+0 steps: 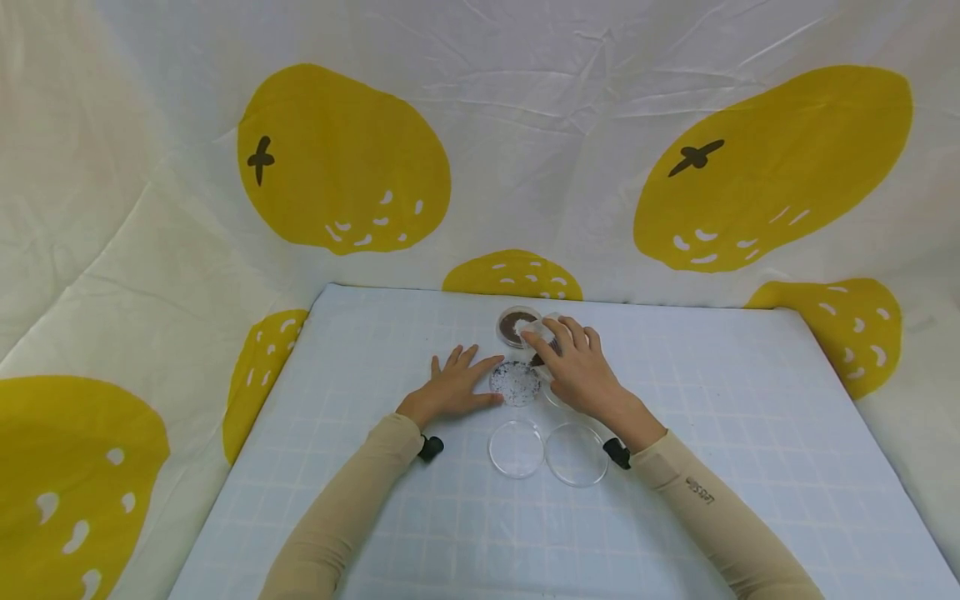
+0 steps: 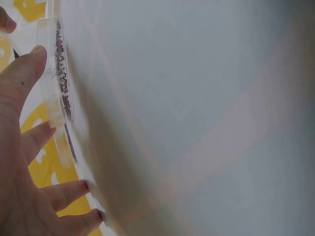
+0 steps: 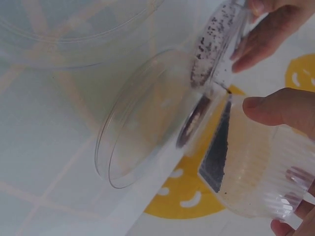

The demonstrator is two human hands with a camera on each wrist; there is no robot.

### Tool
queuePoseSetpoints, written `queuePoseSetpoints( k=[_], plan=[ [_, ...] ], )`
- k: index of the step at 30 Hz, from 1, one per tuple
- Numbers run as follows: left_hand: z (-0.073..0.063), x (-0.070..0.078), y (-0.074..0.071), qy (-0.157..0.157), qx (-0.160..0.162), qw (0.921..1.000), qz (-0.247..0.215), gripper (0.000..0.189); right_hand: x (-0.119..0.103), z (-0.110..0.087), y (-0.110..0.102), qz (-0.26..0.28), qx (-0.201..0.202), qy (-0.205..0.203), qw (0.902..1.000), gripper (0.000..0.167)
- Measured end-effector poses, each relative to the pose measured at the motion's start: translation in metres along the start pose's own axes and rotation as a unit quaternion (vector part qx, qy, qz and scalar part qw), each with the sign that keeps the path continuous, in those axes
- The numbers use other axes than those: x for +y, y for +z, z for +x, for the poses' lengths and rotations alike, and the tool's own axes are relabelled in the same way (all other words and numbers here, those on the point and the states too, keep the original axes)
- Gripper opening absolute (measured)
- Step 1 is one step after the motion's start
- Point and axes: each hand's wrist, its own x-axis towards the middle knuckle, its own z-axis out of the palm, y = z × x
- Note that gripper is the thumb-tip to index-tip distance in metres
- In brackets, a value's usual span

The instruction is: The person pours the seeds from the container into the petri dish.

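Note:
In the head view my left hand [image 1: 452, 389] lies on the table with fingers spread, its thumb and index fingertip at the left rim of a clear petri dish [image 1: 515, 383]. White material speckled with dark granules fills that dish. My right hand [image 1: 587, 375] grips a clear ribbed plastic cup [image 3: 266, 172], thumb on one side and fingers on the other. The cup is tipped toward the speckled dish, and dark granules [image 3: 216, 160] lie banked near its mouth. Behind the speckled dish stands another petri dish [image 1: 507, 327] with brown material and a white patch in the middle.
Two clear petri dish pieces [image 1: 516, 476] lie side by side nearer the body. Another clear dish [image 3: 112, 147] sits partly under my right hand. A white cloth with yellow fruit prints [image 1: 345, 158] hangs behind the table [image 1: 420, 517].

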Motion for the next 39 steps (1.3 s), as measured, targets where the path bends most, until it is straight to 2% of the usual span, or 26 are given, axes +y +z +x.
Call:
queuePoseSetpoints(
  k=[10, 23, 39],
  plan=[
    [-0.0004, -0.0010, 0.0003, 0.007, 0.004, 1.0000, -0.003, 0.079, 0.0000, -0.0001, -0.0003, 0.002, -0.004, 0.000, 1.0000, 0.083],
    [-0.0015, 0.0015, -0.0016, 0.001, 0.000, 1.0000, 0.003, 0.078, -0.0010, 0.0004, -0.0007, -0.003, -0.007, 0.000, 1.0000, 0.080],
    [-0.0001, 0.0000, 0.0000, -0.002, -0.003, 1.0000, 0.004, 0.079, -0.0030, 0.0002, 0.0016, -0.009, 0.007, -0.010, 0.9999, 0.079]
  ],
)
